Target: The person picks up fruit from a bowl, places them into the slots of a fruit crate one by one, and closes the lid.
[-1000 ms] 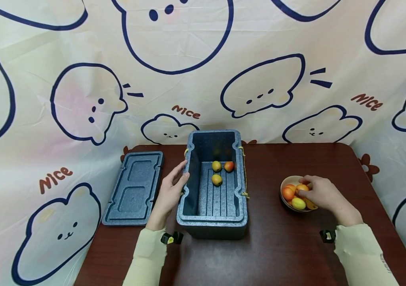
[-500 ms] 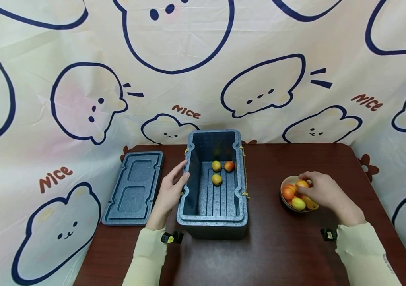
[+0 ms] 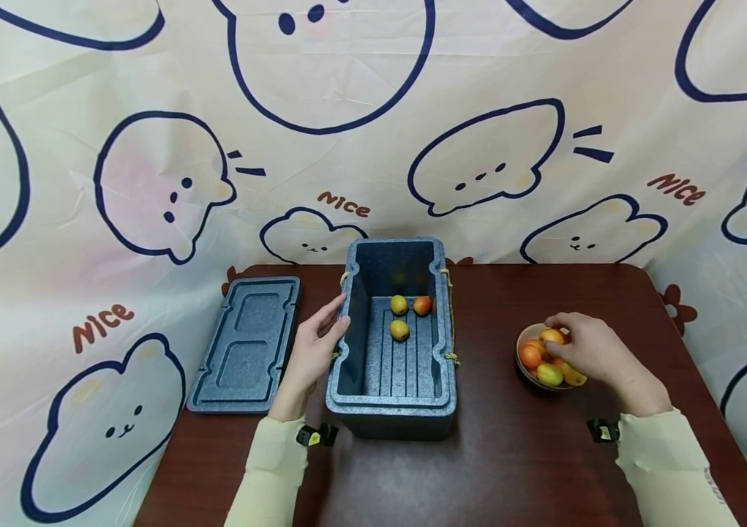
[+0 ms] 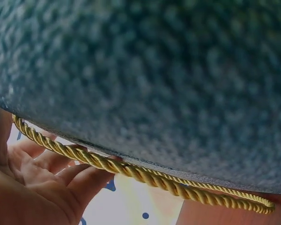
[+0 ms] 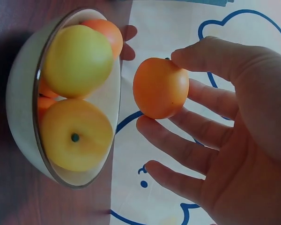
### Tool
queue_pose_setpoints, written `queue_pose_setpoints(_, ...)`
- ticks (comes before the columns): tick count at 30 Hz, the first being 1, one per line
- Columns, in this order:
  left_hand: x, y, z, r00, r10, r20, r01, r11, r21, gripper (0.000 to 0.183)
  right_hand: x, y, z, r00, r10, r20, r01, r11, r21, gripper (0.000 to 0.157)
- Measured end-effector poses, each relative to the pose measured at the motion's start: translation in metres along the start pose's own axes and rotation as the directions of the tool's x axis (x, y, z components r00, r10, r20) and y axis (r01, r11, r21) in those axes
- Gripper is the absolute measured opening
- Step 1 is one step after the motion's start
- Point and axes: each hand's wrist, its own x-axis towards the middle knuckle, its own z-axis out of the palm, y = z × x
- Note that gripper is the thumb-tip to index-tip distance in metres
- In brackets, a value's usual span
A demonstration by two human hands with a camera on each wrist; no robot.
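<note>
My right hand [image 3: 593,348] pinches an orange [image 5: 160,88] between thumb and fingertips, over the far side of a small cream bowl [image 5: 23,101]. In the right wrist view the orange is apart from the fruit in the bowl. A green-yellow fruit [image 5: 77,61], a yellow fruit [image 5: 77,136] and orange ones lie in there. My left hand [image 3: 310,348] rests against the left side of a blue-grey foam box [image 3: 389,421], its thumb and fingertips at the rim. A gold rope handle [image 4: 136,173] crosses in front of its fingers. Inside the box lie two yellow fruits [image 3: 399,330] and a red-orange one [image 3: 422,305].
The box's lid [image 3: 244,348] lies flat on the brown table [image 3: 505,468], left of the box. A cloth [image 3: 373,176] with cartoon print hangs behind the table. Bare tabletop lies between the box and the bowl.
My right hand has risen and shifted slightly left with the orange, lifting it from among the fruit in the bowl. The left hand stays at the box rim.
</note>
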Motion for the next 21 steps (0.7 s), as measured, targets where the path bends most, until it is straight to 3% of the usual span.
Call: queue_pose_setpoints(21,-0.0012,0.0005,0.0017,1.0,0.002,-0.023,-0.002,1.0,-0.005,0.046,-0.0033,-0.0021,-0.0054,1.0,0.013,-0.018,-0.013,1.0,-0.01,0.039)
